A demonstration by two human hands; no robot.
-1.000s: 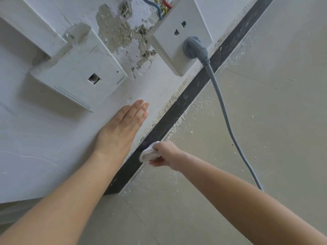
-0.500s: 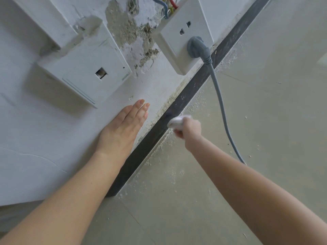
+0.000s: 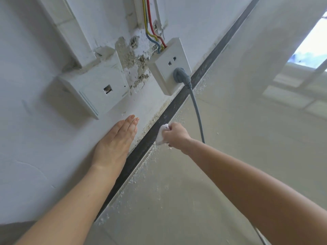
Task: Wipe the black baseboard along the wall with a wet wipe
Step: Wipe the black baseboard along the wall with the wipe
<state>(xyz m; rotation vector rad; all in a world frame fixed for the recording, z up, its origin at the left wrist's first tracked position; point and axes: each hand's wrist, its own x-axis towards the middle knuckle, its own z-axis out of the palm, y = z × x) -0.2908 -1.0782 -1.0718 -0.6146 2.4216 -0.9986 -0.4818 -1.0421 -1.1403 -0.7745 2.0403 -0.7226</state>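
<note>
The black baseboard (image 3: 178, 101) runs diagonally between the white wall and the pale floor, from lower left to upper right. My right hand (image 3: 174, 135) grips a bunched white wet wipe (image 3: 161, 134) and presses it against the baseboard near the middle of the view. My left hand (image 3: 116, 140) lies flat on the wall just left of the baseboard, fingers straight and together.
A white socket (image 3: 169, 66) holds a grey plug (image 3: 179, 75), whose grey cable (image 3: 197, 112) hangs across the baseboard just beyond my right hand. A second white wall box (image 3: 95, 89) sits left. Red, yellow and blue wires (image 3: 150, 32) and crumbled plaster are above. White dust lines the floor edge.
My right hand slid the wipe along the baseboard from near my left wrist toward the socket. The view lifted, showing more wall and a window. My left hand stayed on the wall.
</note>
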